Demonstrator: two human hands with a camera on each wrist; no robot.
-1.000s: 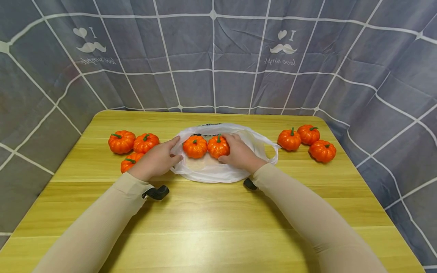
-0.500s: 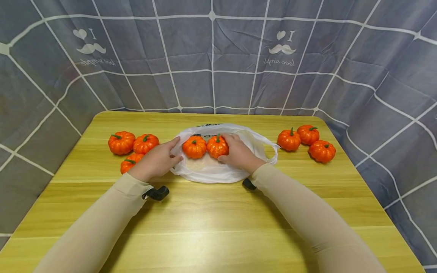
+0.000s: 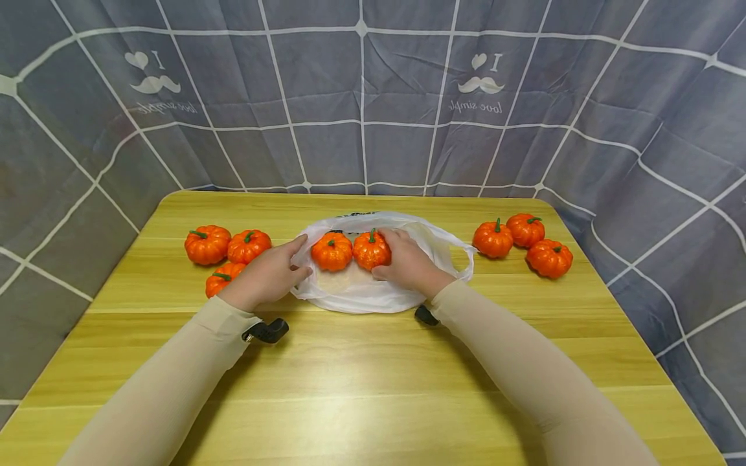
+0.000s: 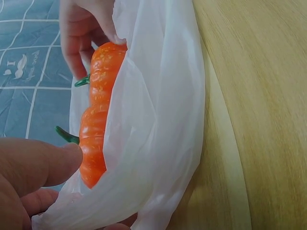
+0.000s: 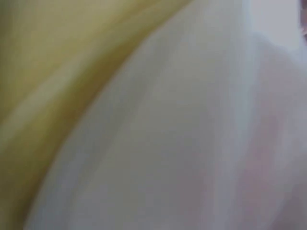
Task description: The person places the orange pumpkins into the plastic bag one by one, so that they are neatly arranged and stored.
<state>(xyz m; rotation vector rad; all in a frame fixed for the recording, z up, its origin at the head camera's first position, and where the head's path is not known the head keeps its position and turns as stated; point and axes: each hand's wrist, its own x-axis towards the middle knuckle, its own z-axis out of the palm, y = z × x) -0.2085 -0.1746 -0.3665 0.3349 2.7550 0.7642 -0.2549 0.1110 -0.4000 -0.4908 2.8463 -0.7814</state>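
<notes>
A white plastic bag (image 3: 396, 299) lies with its mouth spread on the table. Two small orange pumpkins with green stems sit side by side in it: a left pumpkin (image 3: 332, 251) and a right pumpkin (image 3: 372, 250). My right hand (image 3: 410, 262) grips the right pumpkin, thumb on the near side and fingers behind. At the bag's left edge is my left hand (image 3: 265, 275), thumb and forefinger spread apart. In the left wrist view its thumb (image 4: 57, 163) is close beside the left pumpkin, and the bag partly hides its other fingers. Blurred white plastic (image 5: 158, 143) fills most of the right wrist view.
On the left of the wooden table (image 3: 361, 388) is a cluster of pumpkins (image 3: 208, 245), one partly behind my left hand. Another cluster of pumpkins (image 3: 550, 259) lies on the right, beyond the bag's handle loop (image 3: 469, 262). A grey checked curtain (image 3: 402, 155) surrounds the table's back and sides.
</notes>
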